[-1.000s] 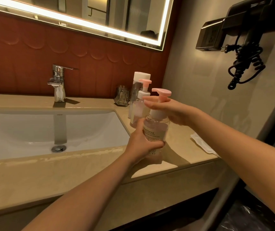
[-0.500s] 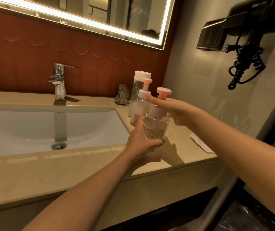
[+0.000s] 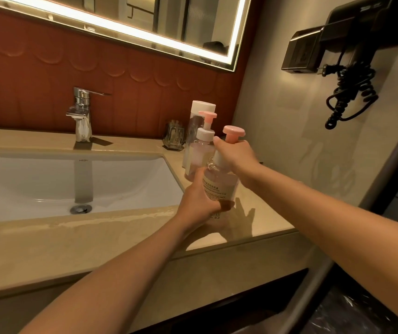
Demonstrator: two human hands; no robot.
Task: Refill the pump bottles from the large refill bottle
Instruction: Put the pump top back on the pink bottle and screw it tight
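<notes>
Beige polished stone forms the countertop (image 3: 260, 213), which ends in a straight front edge just below the hands and meets the cream side wall (image 3: 277, 97) on the right; the strip of counter between the white undermount sink (image 3: 48, 179) and that wall is narrow, and most of its bare surface lies to the right of and in front of the bottles. At the back of this strip a tall clear refill bottle (image 3: 194, 131) with a white cap stands upright against the red-brown panelled wall; just in front of it, touching or nearly so, stands a second pump bottle (image 3: 201, 150) with a pink pump head; a faceted glass tumbler (image 3: 173, 137) sits beside them toward the chrome tap (image 3: 82, 114). Nearer the front edge is the held pump bottle (image 3: 219, 184), clear with pale pink liquid and a printed label, tilted slightly to the right; whether its base rests on the counter cannot be told, since the fingers hide it. The left hand (image 3: 199, 203) is wrapped firmly round its lower body, thumb across the label; the right hand (image 3: 236, 153) is closed round the white collar, with the round pink pump head (image 3: 233, 131) standing clear above the knuckles. A black wall-mounted hair dryer (image 3: 352, 32) with a coiled cord hangs high on the side wall, well apart from the bottles.
</notes>
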